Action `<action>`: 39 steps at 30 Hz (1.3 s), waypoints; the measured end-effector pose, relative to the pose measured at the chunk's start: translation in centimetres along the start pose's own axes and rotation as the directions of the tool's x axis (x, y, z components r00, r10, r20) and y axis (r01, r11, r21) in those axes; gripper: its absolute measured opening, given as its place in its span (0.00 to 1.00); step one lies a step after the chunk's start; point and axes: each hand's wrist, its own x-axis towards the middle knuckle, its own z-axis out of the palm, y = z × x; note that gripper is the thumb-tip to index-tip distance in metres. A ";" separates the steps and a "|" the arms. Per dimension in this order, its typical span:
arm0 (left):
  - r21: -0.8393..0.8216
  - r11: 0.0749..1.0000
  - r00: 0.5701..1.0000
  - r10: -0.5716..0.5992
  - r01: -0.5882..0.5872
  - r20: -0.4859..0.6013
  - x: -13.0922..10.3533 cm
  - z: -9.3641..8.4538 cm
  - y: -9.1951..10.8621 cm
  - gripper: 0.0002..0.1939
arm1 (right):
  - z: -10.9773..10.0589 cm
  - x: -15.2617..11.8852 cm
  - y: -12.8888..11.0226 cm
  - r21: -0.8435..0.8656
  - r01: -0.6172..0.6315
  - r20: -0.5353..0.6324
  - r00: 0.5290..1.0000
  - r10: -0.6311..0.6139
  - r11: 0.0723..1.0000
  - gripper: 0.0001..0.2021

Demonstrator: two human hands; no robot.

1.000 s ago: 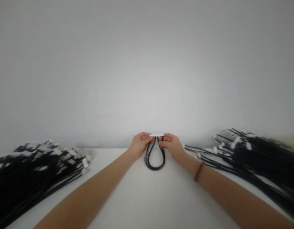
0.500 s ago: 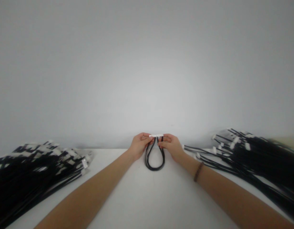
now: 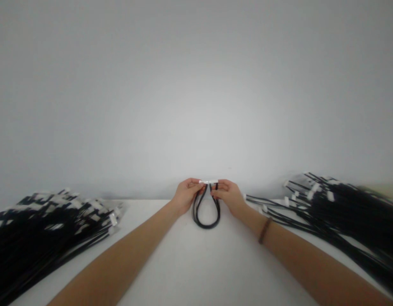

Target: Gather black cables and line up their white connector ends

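Between my hands a black cable [image 3: 207,226] hangs in a loop, its two white connector ends [image 3: 208,182] side by side at the top. My left hand [image 3: 185,196] is closed on the left connector end, thumb and fingers pinching it. On the other side my right hand [image 3: 229,195] pinches the right connector end. Both ends look in line and touching, though the joint is too small to make out. The fingertips partly cover the connectors and the upper cable strands.
A large pile of black cables with white connectors [image 3: 56,227] lies at the left. Another such pile [image 3: 352,212] is at the right, some cable ends reaching toward my right wrist. The white table [image 3: 196,272] meets a pale wall [image 3: 196,93] behind my hands.
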 end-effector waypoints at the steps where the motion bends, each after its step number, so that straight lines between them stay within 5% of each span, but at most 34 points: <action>1: 0.003 1.000 1.000 0.000 0.000 0.000 0.0 0.1 0.1 0.13 | 0.0 0.0 0.0 -0.002 -0.004 -0.002 1.000 0.004 1.000 0.15; 4: -0.023 1.000 1.000 -0.019 0.020 0.022 -0.3 0.4 0.4 0.12 | 0.0 0.0 -0.1 0.011 -0.001 0.010 1.000 0.001 1.000 0.17; 10: -0.140 0.959 0.961 -0.225 0.248 0.159 -1.5 2.4 0.7 0.14 | 0.2 -0.3 0.1 0.143 -0.027 0.115 0.993 0.010 0.989 0.30; 13: -0.059 0.974 0.973 -0.215 0.220 0.079 -2.0 3.4 0.9 0.13 | 0.9 -0.8 0.1 0.153 -0.007 0.083 0.997 -0.006 0.988 0.33; 15: 0.071 0.986 0.988 -0.148 0.150 -0.035 -2.0 3.9 1.1 0.13 | 1.5 -1.1 -0.1 0.137 0.039 0.033 0.999 -0.043 0.990 0.29; 18: 0.376 0.925 0.978 0.116 -0.044 -0.171 -1.5 4.0 1.5 0.11 | 2.2 -1.6 -0.4 0.083 0.104 0.018 0.994 -0.105 0.991 0.18; 21: 0.647 0.746 0.918 0.354 -0.161 -0.181 -1.2 3.8 2.1 0.10 | 2.3 -1.6 -0.6 -0.028 0.149 -0.047 0.988 -0.150 0.988 0.15; 23: 0.749 0.642 0.914 0.385 -0.163 -0.131 -1.2 3.7 2.6 0.11 | 2.3 -1.4 -0.5 -0.041 0.132 -0.066 0.989 -0.135 0.990 0.14; 28: 0.852 0.523 0.990 0.131 -0.022 -0.055 -1.3 3.3 3.8 0.23 | 1.9 -0.4 0.1 0.184 -0.110 0.096 0.991 0.093 0.977 0.08; 33: 0.626 0.735 0.965 -0.184 0.262 -0.188 -0.5 1.7 4.0 0.13 | 0.2 1.0 -0.3 0.182 -0.405 0.142 0.913 0.383 0.896 0.11; 39: 0.229 0.892 0.916 -0.401 0.389 0.003 0.4 -0.8 4.5 0.05 | -1.4 1.6 -1.3 -0.154 -0.339 0.241 0.898 0.368 0.928 0.16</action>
